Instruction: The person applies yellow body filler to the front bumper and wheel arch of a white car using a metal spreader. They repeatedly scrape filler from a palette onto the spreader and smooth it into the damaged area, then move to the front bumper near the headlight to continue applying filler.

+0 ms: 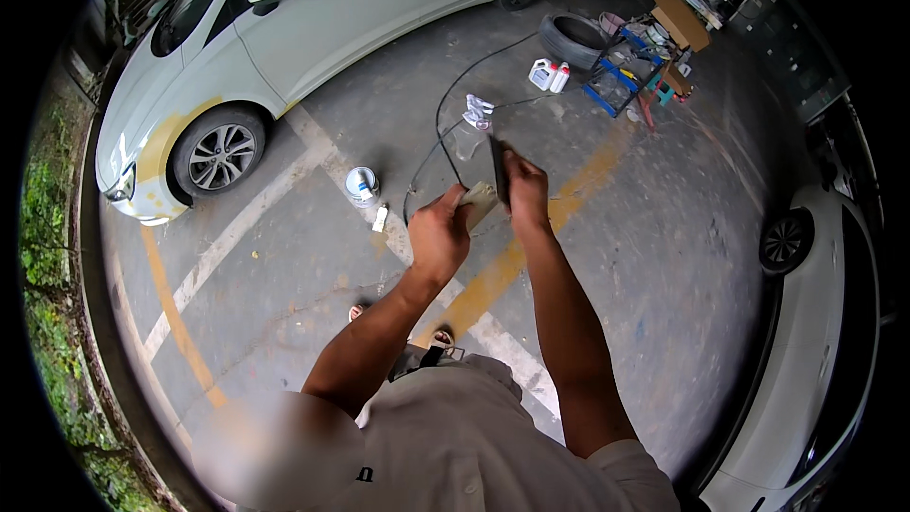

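Observation:
My left hand [441,235] is closed round a flat, pale beige piece [482,201] with an uneven, smeared-looking edge; its exact kind is unclear. Close by on the right, my right hand [525,192] grips a thin dark flat plate [498,166], held nearly upright. The two pieces sit side by side, and I cannot tell whether they touch. Both hands are raised in front of me above the grey floor. Beyond them to the left stands a white car [322,52], with tan filler patches [159,144] around its front wheel arch and bumper.
A round tin [361,186] has a tube on top, with a small white tube [380,219] beside it. A black hose [439,123] curves past a crumpled white cloth [478,112]. Farther back are white jugs [543,74], a tyre [573,36] and a cluttered blue rack [607,100]. Another car [791,398] stands right.

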